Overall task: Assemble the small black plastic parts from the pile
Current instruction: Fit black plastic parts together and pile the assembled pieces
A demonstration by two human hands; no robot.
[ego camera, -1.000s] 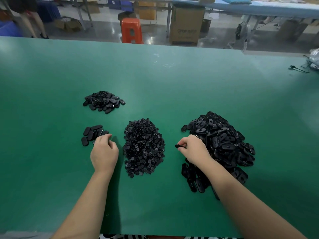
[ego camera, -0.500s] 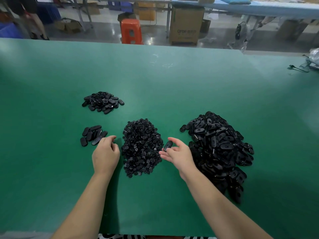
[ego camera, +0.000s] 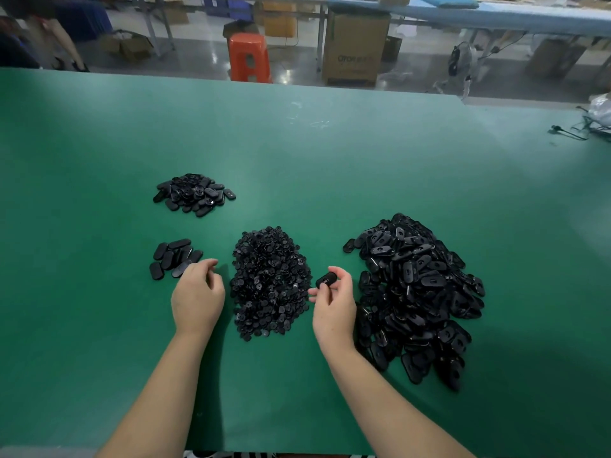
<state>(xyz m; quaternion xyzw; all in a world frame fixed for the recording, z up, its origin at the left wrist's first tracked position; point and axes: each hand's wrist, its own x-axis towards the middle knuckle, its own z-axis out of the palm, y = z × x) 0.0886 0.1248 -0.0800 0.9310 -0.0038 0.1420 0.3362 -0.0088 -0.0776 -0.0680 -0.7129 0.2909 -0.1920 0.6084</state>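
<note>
You are looking down at a green counter [ego camera: 99, 143] with both of your bare forearms reaching forward. Your right hand [ego camera: 334, 305] is pinching one oval black part [ego camera: 326, 279] between thumb and fingertips, holding it just off the right edge of the middle pile of small round pieces [ego camera: 271, 282]. The oval's long axis is running from lower left to upper right, tilted up toward you. That middle pile is lying directly to the left of the held part, nearly touching it, so the right hand is the nearer one for picking a round piece; the big heap of oval shells [ego camera: 416, 292] is sitting just to its right. Your left hand [ego camera: 198, 295] is hovering with fingers loosely curled and holding nothing I can make out, just beside a short row of finished ovals [ego camera: 173, 261], with a smaller finished pile [ego camera: 195, 195] farther back. Compared with half a second ago, the right hand is turning more upright and closing its fingers round the oval, while the left hand is staying almost where it was.
</note>
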